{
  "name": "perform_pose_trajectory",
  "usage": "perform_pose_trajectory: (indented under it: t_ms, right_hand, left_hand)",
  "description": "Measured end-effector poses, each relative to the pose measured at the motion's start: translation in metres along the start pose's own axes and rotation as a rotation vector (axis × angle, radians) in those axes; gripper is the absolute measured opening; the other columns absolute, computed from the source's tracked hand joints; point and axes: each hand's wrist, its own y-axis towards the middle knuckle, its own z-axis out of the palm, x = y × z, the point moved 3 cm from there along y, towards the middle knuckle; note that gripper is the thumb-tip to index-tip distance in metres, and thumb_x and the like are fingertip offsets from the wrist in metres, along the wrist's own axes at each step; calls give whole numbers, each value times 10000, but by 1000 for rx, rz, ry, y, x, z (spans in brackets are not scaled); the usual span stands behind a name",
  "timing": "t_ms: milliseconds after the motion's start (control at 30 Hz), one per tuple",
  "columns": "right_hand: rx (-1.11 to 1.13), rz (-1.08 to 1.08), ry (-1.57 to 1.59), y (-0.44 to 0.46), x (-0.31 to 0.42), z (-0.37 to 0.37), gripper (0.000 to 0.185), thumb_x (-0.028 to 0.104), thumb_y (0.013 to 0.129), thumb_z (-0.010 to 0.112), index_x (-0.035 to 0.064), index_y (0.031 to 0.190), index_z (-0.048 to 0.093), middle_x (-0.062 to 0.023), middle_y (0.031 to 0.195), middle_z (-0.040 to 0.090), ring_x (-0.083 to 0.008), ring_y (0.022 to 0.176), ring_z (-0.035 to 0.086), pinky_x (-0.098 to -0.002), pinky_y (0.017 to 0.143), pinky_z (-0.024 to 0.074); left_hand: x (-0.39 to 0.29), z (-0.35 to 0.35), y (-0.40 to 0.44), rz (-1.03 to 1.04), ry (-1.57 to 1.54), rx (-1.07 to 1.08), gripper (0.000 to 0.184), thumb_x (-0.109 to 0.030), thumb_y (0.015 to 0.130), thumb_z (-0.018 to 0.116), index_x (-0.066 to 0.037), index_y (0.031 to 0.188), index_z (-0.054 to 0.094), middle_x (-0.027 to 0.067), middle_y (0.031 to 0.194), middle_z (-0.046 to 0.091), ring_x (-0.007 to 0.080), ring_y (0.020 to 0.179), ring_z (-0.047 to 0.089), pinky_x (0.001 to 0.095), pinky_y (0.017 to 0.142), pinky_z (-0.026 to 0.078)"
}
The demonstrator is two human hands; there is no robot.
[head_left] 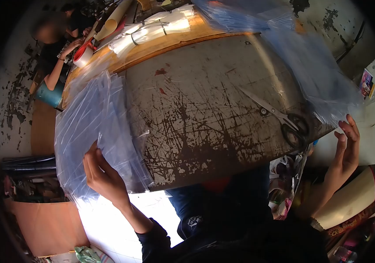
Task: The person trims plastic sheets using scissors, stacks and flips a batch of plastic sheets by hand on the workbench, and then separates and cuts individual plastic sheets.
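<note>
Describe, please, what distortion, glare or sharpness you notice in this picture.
In the head view, strong fisheye bowing and black corners; same view, a blown-out white patch below the left hand; same view, pale sheen on the worn tabletop, while the scissors look fairly sharp.

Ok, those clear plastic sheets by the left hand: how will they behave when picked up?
Probably floppy: the plastic sheets near the left hand show creases and uneven, wavy edges. Likely slippery, since their surface is glossy and they lie in loose layers that could slide apart. A single sheet should be light, as they look thin and see-through.
</note>
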Motion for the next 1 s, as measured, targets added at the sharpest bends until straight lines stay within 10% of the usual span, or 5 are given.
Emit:
perform_pose_trajectory:
  t_ms: [267,467,1000]
  right_hand:
    - [594,-321,194,-23,60,49,309,95,656,704,-2,929,595,-148,948,592,-273,872,548,-356,763,430]
    - [1004,-265,183,-62,59,71,395,174,589,774,65,931,611,-49,951,600,-230,834,541,-341,712,421]
    - [934,66,229,-62,48,95,120,18,656,705,20,749,628,-72,672,606,-201,585,563,-278,502,414]
  left_hand:
    - [-108,-8,-59,750,-567,224,94,-101,731,671,-121,817,639,-35,846,667,49,717,597,170,599,412]
    - [-110,8,-66,545,-718,488,181,-159,669,732,-105,809,631,-29,796,666,84,683,613,214,541,399]
    - [-101,24,-50,345,-887,810,173,-247,719,698,-108,773,610,3,611,610,146,508,586,270,458,439]
